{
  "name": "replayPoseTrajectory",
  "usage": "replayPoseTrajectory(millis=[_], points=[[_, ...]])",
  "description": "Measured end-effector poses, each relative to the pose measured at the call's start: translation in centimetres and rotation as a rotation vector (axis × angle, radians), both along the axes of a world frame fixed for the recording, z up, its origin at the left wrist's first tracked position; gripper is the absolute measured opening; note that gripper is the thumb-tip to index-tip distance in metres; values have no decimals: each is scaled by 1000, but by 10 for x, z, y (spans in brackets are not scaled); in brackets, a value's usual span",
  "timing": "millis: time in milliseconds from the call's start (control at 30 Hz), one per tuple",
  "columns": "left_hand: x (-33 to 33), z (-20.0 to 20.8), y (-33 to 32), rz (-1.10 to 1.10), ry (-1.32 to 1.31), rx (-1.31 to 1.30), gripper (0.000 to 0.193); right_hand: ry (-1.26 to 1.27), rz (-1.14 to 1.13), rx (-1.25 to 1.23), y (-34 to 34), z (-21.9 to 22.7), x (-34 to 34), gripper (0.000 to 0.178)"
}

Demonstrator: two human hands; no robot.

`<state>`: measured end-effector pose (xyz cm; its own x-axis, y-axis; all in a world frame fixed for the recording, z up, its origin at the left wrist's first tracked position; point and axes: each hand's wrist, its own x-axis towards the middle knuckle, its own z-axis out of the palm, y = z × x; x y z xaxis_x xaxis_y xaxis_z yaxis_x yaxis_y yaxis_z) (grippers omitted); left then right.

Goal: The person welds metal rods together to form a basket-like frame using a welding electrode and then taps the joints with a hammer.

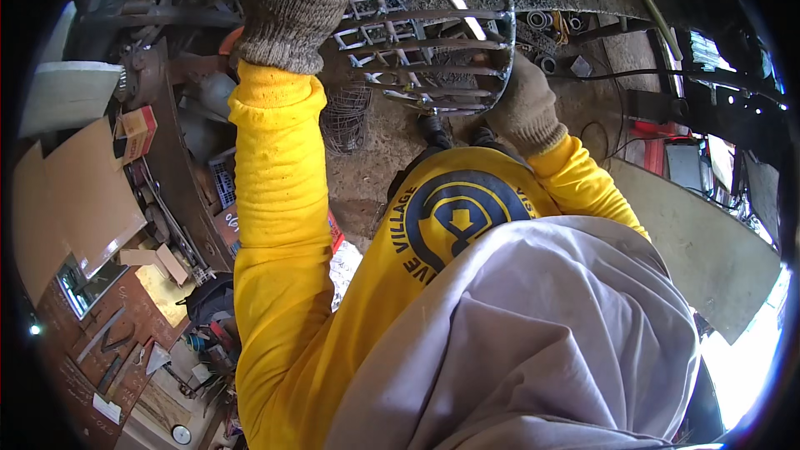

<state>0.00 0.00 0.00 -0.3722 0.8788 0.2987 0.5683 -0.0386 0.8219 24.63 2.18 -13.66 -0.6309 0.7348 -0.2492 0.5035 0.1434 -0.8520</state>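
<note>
Handling the metal grate [425, 46] well looked to be a matter of keeping it steady from both sides, with thick gloves well clear of rough bar ends and the weight shared so the curved rim could not twist. A firm hold near the rim, wrists straight, would have served best, and feet kept out from beneath it. The grate was at the top centre, between the two gloved hands, above the floor [358, 175]. The left hand [293, 8] was at the end of a long, nearly straight arm, its fingers cut off by the upper edge, so its grip could not be told. The right hand [525, 107] was lower and closer to the body, just behind the rim; bars hid its fingertips, so how far its grip was closed could not be told either.
</note>
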Motion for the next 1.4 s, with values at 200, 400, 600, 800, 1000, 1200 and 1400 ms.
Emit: replayPoseTrajectory(millis=[200, 400, 600, 800, 1000, 1200, 1400], points=[[-6, -32, 11, -84, -406, 386, 32, 59, 133, 287, 1, -18, -9, 35], [-2, -17, 9, 118, 50, 173, 27, 256, -148, 66, -3, -27, -9, 36], [-13, -34, 3, 106, 21, 220, 28, 83, -43, 252, 1, 5, -6, 35], [-16, -28, -1, 90, 247, 130, 30, 76, -7, 131, 5, -18, -10, 33], [-22, -43, -1, 81, 171, 216, 33, 262, -108, 282, -7, 0, -8, 33], [-12, -27, -1, 114, 124, 149, 35, 67, 18, 290, -5, -15, 0, 31], [-3, -19, 1, 156, -32, 91, 37, -132, 81, 287, -7, -17, 0, 35]])
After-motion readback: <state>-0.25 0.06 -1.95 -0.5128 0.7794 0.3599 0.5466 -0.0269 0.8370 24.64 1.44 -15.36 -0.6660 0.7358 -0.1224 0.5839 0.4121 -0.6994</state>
